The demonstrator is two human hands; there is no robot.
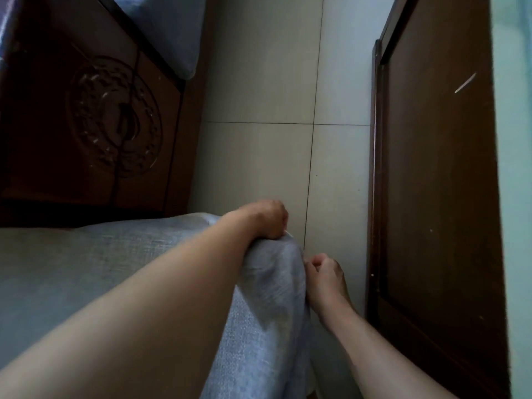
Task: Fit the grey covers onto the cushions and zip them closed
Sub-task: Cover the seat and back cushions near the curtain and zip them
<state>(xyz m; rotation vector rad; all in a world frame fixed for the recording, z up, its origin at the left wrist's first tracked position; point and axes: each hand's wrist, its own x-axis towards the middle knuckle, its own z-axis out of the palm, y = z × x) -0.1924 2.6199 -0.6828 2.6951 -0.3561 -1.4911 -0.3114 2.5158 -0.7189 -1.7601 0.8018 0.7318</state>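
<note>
Over the tiled floor (259,156), the left hand (266,218) grips the far corner of the grey cover (270,286), fingers curled; the right hand (324,276) pinches its edge beside that corner.

Two cushions (100,269); two hands (267,220)

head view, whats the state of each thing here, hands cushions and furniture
left hand: fingers curled, gripping the far corner of the cushion cover
right hand: fingers curled at the cover's right edge, pinching there; zip itself hidden
near grey woven fabric cushion: covered, corner bunched up under the hands
second grey cushion: lying on the carved dark wooden furniture
dark wooden panel: upright on the right, beside the pale tiled floor
</note>
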